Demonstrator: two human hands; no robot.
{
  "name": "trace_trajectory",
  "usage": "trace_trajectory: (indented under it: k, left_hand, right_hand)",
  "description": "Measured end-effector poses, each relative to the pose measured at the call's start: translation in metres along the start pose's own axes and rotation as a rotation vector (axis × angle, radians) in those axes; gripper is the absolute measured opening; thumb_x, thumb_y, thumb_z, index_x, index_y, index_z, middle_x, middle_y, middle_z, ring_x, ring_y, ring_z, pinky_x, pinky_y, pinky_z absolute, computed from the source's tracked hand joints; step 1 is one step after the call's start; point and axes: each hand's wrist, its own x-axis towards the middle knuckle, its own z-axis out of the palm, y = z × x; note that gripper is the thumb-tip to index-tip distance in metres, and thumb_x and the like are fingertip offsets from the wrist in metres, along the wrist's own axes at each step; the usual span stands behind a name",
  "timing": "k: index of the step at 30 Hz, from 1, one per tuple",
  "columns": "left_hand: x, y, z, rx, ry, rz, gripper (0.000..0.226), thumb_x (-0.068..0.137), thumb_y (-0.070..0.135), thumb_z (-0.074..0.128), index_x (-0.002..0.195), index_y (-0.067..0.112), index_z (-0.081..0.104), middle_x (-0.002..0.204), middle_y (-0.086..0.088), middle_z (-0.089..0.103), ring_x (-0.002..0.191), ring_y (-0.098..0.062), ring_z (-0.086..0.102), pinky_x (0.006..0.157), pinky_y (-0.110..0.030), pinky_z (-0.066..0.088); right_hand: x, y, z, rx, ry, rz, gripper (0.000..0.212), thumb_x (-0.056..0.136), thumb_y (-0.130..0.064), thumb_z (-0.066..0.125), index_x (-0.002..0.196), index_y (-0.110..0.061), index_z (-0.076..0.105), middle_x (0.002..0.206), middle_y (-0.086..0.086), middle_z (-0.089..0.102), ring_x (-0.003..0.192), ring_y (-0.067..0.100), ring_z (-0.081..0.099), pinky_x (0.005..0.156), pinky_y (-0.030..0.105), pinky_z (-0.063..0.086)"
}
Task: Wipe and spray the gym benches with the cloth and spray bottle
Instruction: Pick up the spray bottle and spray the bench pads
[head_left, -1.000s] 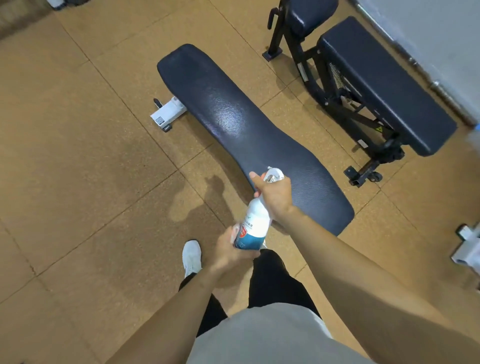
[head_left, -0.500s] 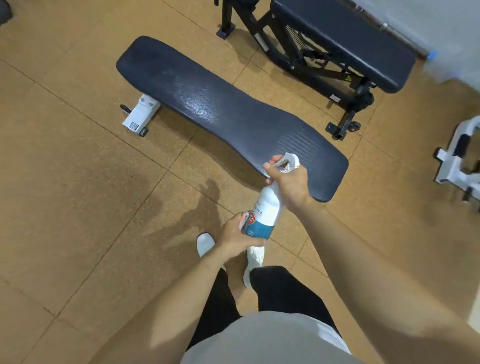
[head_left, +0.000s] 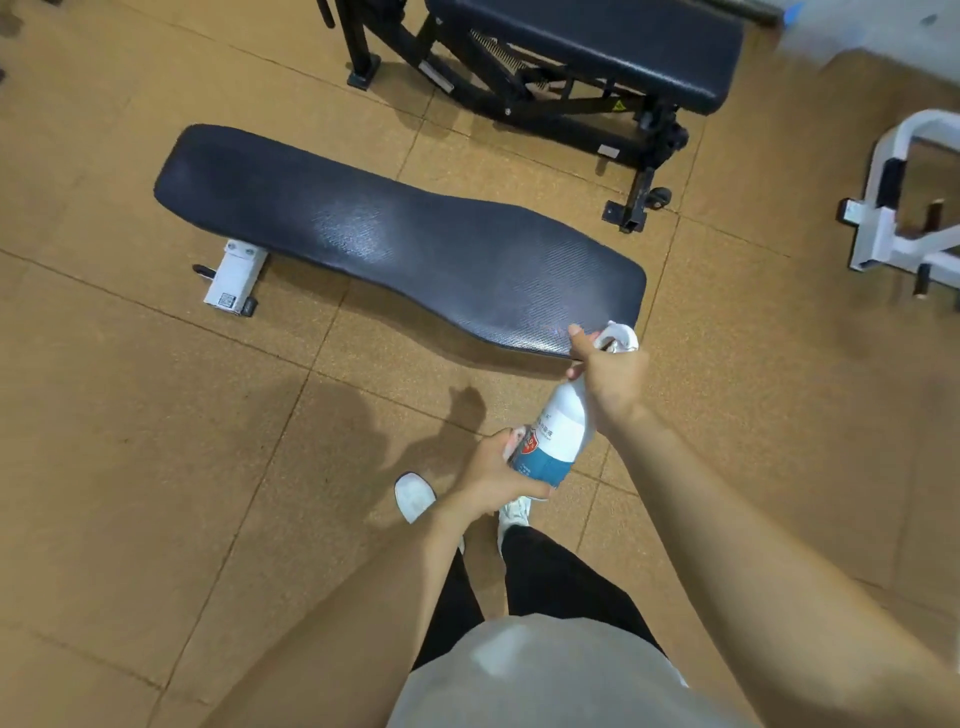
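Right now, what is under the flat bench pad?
Under the flat bench pad, a white foot sticks out at its far end. The rest of the frame is hidden by the pad.

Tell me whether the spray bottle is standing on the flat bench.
No: the spray bottle is held off the flat bench, the right hand gripping its trigger end and the left hand gripping its base.

White, blue-based spray bottle (head_left: 558, 431) tilts nozzle-first over the near end of the flat black bench (head_left: 395, 239)
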Motion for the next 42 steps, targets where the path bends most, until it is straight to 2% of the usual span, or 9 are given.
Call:
trace_trajectory:
  k: [2, 8, 12, 15, 20, 25, 31, 37, 42]
  left_hand:
    - [0.003, 0.008, 0.014, 0.026, -0.029, 0.003, 0.071, 0.058, 0.014, 0.093, 0.121, 0.025, 0.063, 0.117, 0.013, 0.073, 0.106, -0.008, 0.070, 0.083, -0.030, 0.062]
    - [0.001, 0.020, 0.036, 0.055, -0.058, -0.007, 0.065, 0.062, 0.013, 0.093, 0.119, 0.023, 0.065, 0.111, 0.008, 0.075, 0.085, -0.003, 0.069, 0.059, -0.017, 0.051]
    - [-0.009, 0.016, 0.023, 0.045, 0.018, 0.017, 0.065, 0.062, 0.007, 0.095, 0.118, 0.020, 0.066, 0.103, 0.004, 0.077, 0.077, -0.005, 0.068, 0.058, -0.016, 0.050]
    - [-0.019, 0.014, 0.002, 0.042, 0.077, 0.050, 0.058, 0.065, 0.010, 0.093, 0.116, 0.018, 0.066, 0.093, 0.004, 0.075, 0.063, 0.000, 0.065, 0.057, -0.019, 0.050]
    - [-0.031, 0.009, -0.049, 0.010, 0.152, 0.026, 0.055, 0.063, 0.021, 0.093, 0.110, 0.018, 0.066, 0.090, -0.005, 0.076, 0.061, -0.024, 0.061, 0.062, -0.040, 0.055]
    - [-0.039, 0.010, -0.123, -0.038, 0.201, 0.028, 0.048, 0.061, 0.015, 0.093, 0.102, 0.018, 0.068, 0.085, 0.005, 0.076, 0.059, -0.007, 0.062, 0.059, -0.033, 0.052]
    - [-0.053, 0.003, -0.233, -0.061, 0.212, 0.020, 0.045, 0.058, 0.018, 0.096, 0.095, 0.023, 0.070, 0.078, 0.010, 0.076, 0.064, -0.021, 0.069, 0.062, -0.038, 0.058]
    - [-0.065, -0.009, -0.339, -0.084, 0.247, 0.021, 0.050, 0.049, 0.022, 0.096, 0.091, 0.024, 0.070, 0.076, 0.012, 0.073, 0.065, -0.011, 0.067, 0.055, -0.029, 0.053]
    - [-0.071, -0.015, -0.398, -0.082, 0.241, 0.031, 0.059, 0.049, 0.030, 0.096, 0.102, 0.028, 0.072, 0.091, 0.010, 0.077, 0.082, -0.009, 0.074, 0.071, -0.031, 0.062]
  right_hand:
    - [0.004, -0.001, -0.020, 0.009, 0.054, 0.017, 0.033, 0.082, -0.021, 0.084, 0.071, -0.014, 0.054, 0.071, 0.017, 0.056, 0.044, 0.022, 0.051, 0.052, 0.030, 0.047]
    - [0.008, -0.011, -0.048, 0.075, -0.047, -0.025, 0.024, 0.082, -0.010, 0.085, 0.086, -0.012, 0.061, 0.078, 0.011, 0.061, 0.054, 0.021, 0.054, 0.049, 0.028, 0.049]
    - [0.007, -0.010, -0.022, -0.008, -0.047, 0.012, 0.031, 0.082, -0.016, 0.085, 0.068, -0.014, 0.057, 0.062, 0.007, 0.058, 0.045, 0.020, 0.052, 0.051, 0.029, 0.046]
    - [-0.001, -0.014, 0.012, -0.084, -0.130, -0.005, 0.034, 0.081, -0.021, 0.085, 0.067, -0.011, 0.056, 0.057, 0.008, 0.057, 0.040, 0.017, 0.052, 0.054, 0.029, 0.047]
    - [-0.018, -0.023, 0.079, -0.077, -0.320, -0.082, 0.025, 0.081, -0.012, 0.085, 0.092, -0.007, 0.064, 0.076, 0.007, 0.061, 0.058, 0.017, 0.059, 0.051, 0.027, 0.052]
    - [-0.034, -0.030, 0.160, -0.194, -0.211, -0.047, 0.030, 0.085, -0.023, 0.080, 0.075, -0.004, 0.059, 0.060, 0.012, 0.059, 0.035, 0.013, 0.051, 0.047, 0.025, 0.045]
    - [-0.064, -0.037, 0.266, -0.176, -0.306, -0.088, 0.026, 0.079, -0.020, 0.087, 0.084, -0.011, 0.063, 0.071, 0.005, 0.061, 0.049, 0.020, 0.057, 0.049, 0.026, 0.049]
    - [-0.091, -0.035, 0.373, -0.251, -0.191, -0.017, 0.038, 0.083, -0.031, 0.080, 0.095, 0.002, 0.064, 0.064, 0.011, 0.066, 0.041, 0.013, 0.059, 0.045, 0.024, 0.048]
    - [-0.104, -0.040, 0.436, -0.243, -0.290, -0.053, 0.026, 0.079, -0.026, 0.086, 0.088, -0.011, 0.066, 0.071, 0.006, 0.066, 0.049, 0.020, 0.064, 0.058, 0.037, 0.055]
